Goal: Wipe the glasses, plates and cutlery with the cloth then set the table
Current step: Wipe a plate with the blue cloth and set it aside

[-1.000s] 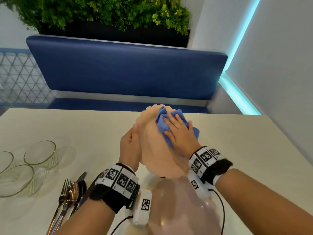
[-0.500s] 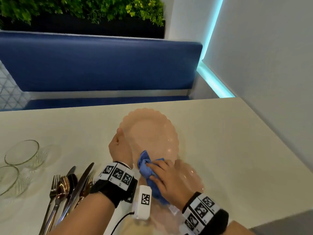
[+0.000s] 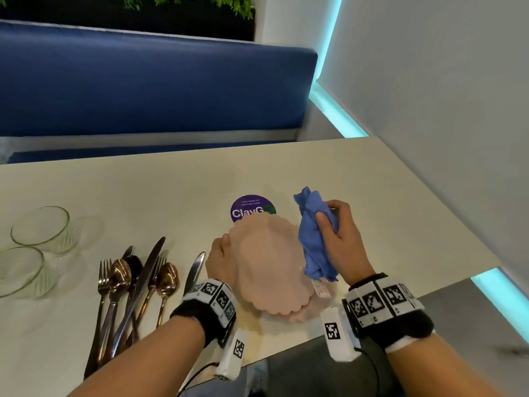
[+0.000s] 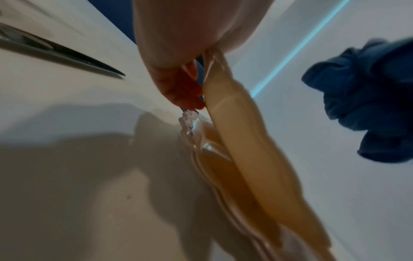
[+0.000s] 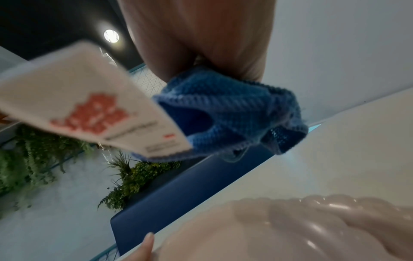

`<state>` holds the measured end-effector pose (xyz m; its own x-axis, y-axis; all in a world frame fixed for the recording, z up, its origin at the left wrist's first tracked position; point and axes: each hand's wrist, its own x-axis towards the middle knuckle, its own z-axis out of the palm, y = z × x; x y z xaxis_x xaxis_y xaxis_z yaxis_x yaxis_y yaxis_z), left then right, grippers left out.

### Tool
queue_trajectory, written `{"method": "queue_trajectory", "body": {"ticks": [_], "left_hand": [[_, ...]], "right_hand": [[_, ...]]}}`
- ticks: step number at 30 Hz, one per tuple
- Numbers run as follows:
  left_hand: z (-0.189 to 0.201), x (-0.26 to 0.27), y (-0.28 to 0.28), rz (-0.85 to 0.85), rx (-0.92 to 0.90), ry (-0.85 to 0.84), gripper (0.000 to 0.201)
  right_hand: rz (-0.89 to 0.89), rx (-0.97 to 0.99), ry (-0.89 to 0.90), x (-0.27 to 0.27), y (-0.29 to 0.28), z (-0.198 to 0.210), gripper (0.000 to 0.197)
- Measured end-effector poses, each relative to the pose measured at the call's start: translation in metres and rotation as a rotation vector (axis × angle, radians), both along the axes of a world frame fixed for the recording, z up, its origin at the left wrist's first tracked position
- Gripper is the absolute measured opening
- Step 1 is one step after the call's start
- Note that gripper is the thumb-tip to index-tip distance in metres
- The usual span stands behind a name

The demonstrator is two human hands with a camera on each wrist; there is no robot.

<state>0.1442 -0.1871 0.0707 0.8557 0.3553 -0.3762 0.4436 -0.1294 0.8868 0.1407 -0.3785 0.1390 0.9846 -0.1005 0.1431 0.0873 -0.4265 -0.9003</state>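
Left hand (image 4: 178, 53) on tilted pink plate (image 4: 252, 141), blue cloth (image 4: 368, 98) beyond.

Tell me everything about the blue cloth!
The blue cloth is a soft, waffle-knit rag, bunched and crumpled. The right hand grips it in the air, just right of the pink plate. A white paper tag with red print hangs from it. One end sticks up, the other droops down.
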Motion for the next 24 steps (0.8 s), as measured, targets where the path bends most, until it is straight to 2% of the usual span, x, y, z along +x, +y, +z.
{"method": "queue_trajectory", "body": {"ticks": [4, 7, 9, 12, 15, 17, 19, 21, 24], "left_hand": [[-0.011, 0.001, -0.004, -0.154, 0.105, 0.077, 0.031], [-0.016, -0.002, -0.003, -0.354, 0.291, 0.093, 0.037], [-0.008, -0.005, -0.001, -0.395, 0.349, 0.030, 0.043], [0.023, -0.013, 0.008, -0.368, 0.176, -0.130, 0.034], [0.058, -0.026, 0.019, -0.428, -0.230, -0.051, 0.042], [0.067, -0.030, 0.034, -0.355, -0.438, -0.029, 0.046], [0.064, -0.033, 0.063, -0.212, -0.534, -0.109, 0.048], [0.058, -0.043, 0.098, -0.053, -0.531, -0.147, 0.042], [0.054, -0.070, 0.149, 0.147, -0.368, -0.187, 0.034]], "right_hand": [[-0.063, -0.015, 0.023, -0.014, 0.016, -0.008, 0.014], [-0.061, -0.044, 0.062, -0.021, 0.026, -0.013, 0.016], [-0.076, -0.082, 0.088, -0.021, 0.032, -0.018, 0.018], [-0.087, -0.177, 0.080, -0.021, 0.048, -0.019, 0.026], [0.014, -0.124, 0.097, -0.026, 0.084, -0.011, 0.034], [0.199, -0.050, 0.133, -0.032, 0.115, -0.006, 0.040], [0.437, -0.018, 0.161, -0.039, 0.142, -0.006, 0.054], [0.611, -0.031, 0.170, -0.045, 0.160, -0.004, 0.063], [0.715, 0.009, 0.169, -0.053, 0.170, 0.003, 0.048]]}}
